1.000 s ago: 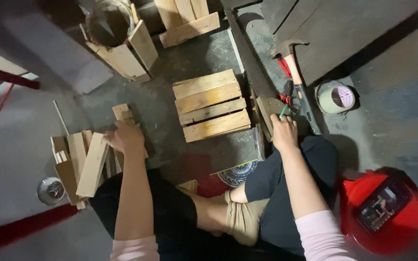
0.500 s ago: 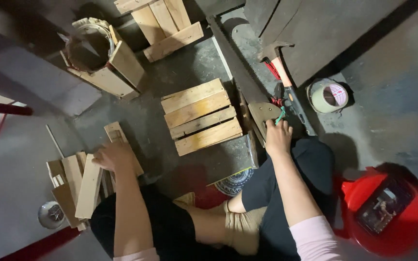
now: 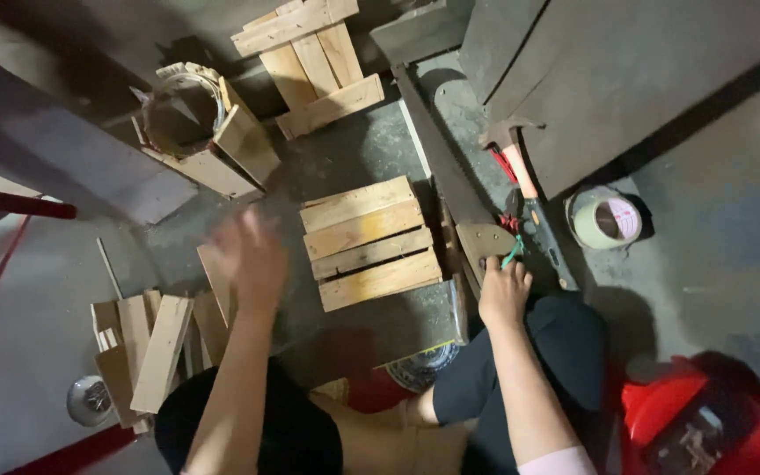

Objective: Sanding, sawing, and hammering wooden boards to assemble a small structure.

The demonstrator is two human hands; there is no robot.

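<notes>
I sit on the floor facing a small panel of four wooden slats [image 3: 367,242]. My left hand [image 3: 250,255] is blurred in the air just left of the panel, fingers spread, above a loose slat [image 3: 213,286]. My right hand [image 3: 503,292] rests at the lower edge of a hand saw's wooden handle [image 3: 484,239], fingers curled on a thin green cord [image 3: 512,255] that sticks out from them. The saw blade [image 3: 437,149] runs up along the panel's right side.
A pile of loose slats [image 3: 147,343] lies at lower left by a round metal object [image 3: 90,400]. Farther off are a second slat frame [image 3: 314,62], a wooden ring with boards [image 3: 191,114], a hammer [image 3: 512,158], a tape roll [image 3: 606,220] and a red helmet-like thing [image 3: 697,422].
My left hand has lifted off the slat pile and swung right toward the panel. The view has tilted down a little. My right hand has stayed at the saw handle.
</notes>
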